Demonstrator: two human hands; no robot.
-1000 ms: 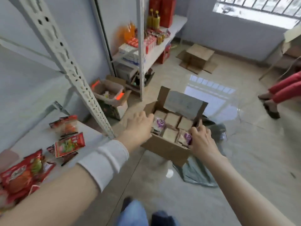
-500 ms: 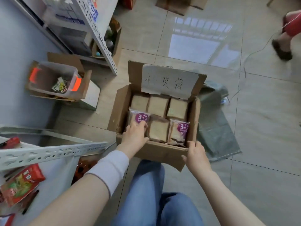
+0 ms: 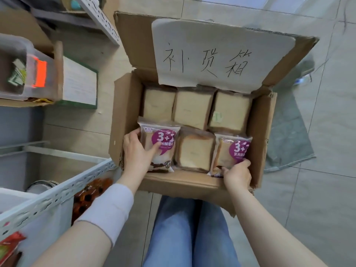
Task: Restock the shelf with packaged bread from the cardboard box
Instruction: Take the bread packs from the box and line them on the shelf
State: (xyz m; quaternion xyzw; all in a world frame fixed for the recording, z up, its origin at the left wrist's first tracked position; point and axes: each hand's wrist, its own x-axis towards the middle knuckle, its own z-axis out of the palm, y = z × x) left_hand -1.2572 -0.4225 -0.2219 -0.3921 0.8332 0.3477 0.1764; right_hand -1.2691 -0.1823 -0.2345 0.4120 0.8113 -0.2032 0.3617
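Left grip (image 3: 137, 151) clamped round the left-front bread pack (image 3: 165, 135), thumb on its face. Right grip (image 3: 238, 175) pinches only the bottom edge of the right-front bread pack (image 3: 231, 149). Both packs sit in the near row of the cardboard box (image 3: 123, 112), centre frame. Risks, my read: the edge pinch slips or tears the film on lift, a hard squeeze dents the soft bread, and the shelf (image 3: 63, 187) rail at lower left snags a pack.

1 head view (wide-angle), steeply down, close above box (image 3: 126, 105)
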